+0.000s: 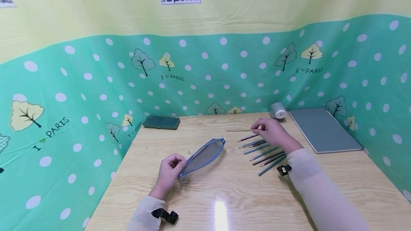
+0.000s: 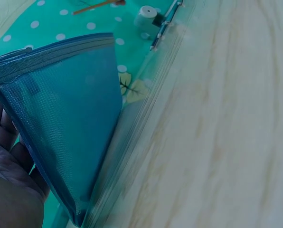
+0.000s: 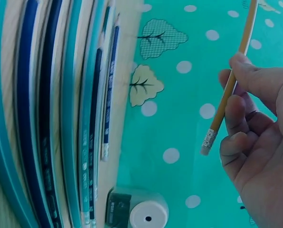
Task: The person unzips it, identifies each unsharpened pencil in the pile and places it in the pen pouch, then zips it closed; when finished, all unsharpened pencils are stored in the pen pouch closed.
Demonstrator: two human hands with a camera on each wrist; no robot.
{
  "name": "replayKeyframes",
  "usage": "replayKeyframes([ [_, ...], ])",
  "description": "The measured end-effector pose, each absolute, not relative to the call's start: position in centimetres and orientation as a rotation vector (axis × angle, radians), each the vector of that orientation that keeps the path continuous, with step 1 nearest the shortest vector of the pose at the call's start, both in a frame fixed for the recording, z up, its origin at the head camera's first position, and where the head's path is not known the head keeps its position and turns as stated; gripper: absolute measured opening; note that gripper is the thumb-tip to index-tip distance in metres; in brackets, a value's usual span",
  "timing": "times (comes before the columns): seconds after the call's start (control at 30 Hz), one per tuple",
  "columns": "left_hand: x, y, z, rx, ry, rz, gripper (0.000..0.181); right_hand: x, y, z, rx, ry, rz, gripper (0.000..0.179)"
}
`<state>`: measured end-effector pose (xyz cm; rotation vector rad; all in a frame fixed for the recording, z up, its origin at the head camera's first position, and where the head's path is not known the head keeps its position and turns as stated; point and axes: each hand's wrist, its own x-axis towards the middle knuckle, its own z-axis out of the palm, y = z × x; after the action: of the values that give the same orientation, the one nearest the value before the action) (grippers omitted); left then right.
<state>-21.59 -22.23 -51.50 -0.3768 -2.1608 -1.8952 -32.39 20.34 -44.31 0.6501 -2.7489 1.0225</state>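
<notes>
As our L hand grips the blue mesh pouch by its near end over the table, contents unclear, our R hand pinches a yellow pencil just beyond the other pencils; back L, we've got a dark green case, insides hidden from view.

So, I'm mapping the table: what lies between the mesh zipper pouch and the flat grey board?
In the head view, a row of pencils lies between them; the right hand, holding a yellow pencil, is there too, with the sharpener farther back.
</notes>
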Motion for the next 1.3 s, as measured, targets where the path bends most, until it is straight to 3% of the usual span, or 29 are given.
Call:
replayKeyframes([
  [0.2, -21.7, -22.1, -51.6, -0.386, -2.153, -1.896, 0.006, -31.9, 20.1, -44.0, 0.702, -2.723, 1.032, 0.019],
  [0.6, -21.8, -22.1, -51.7, -0.387, -2.162, -1.879, 0.005, -30.9, 19.4, -43.1, 0.722, -2.713, 0.993, 0.008],
  [1.3, -21.5, -22.0, -51.5, -0.368, -2.176, -1.901, 0.006, -29.6, 17.2, -42.2, 0.824, -2.662, 0.997, 0.016],
])
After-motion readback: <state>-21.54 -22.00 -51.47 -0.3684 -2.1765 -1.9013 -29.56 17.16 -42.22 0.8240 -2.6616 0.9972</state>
